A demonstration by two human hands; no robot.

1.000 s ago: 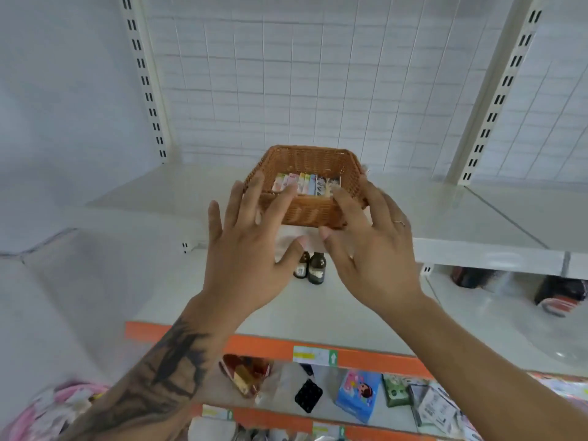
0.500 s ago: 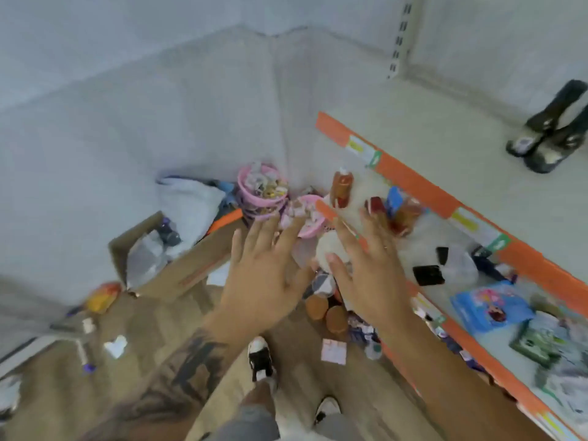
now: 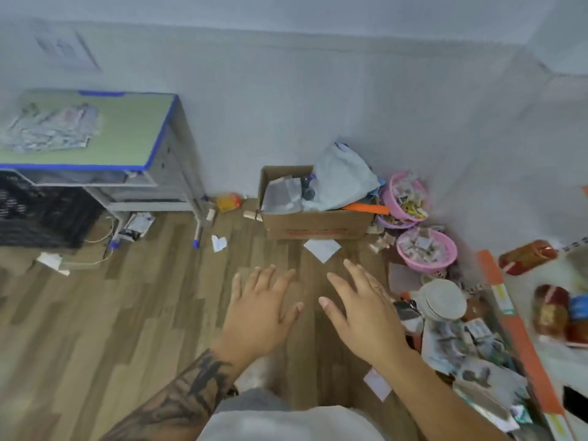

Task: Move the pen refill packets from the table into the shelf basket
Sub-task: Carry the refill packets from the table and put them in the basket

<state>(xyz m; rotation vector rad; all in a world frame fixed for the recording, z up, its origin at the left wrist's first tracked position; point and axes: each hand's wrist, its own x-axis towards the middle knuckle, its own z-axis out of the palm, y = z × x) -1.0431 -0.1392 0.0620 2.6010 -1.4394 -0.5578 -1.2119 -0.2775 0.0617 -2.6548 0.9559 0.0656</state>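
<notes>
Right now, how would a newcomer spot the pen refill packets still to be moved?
Find the green-topped table with blue edging at upper left, against the wall. The pen refill packets lie in a loose pale heap on its left side, the only things on the tabletop.

left hand (image 3: 259, 310) flat, right hand (image 3: 362, 316) flat, empty
</notes>
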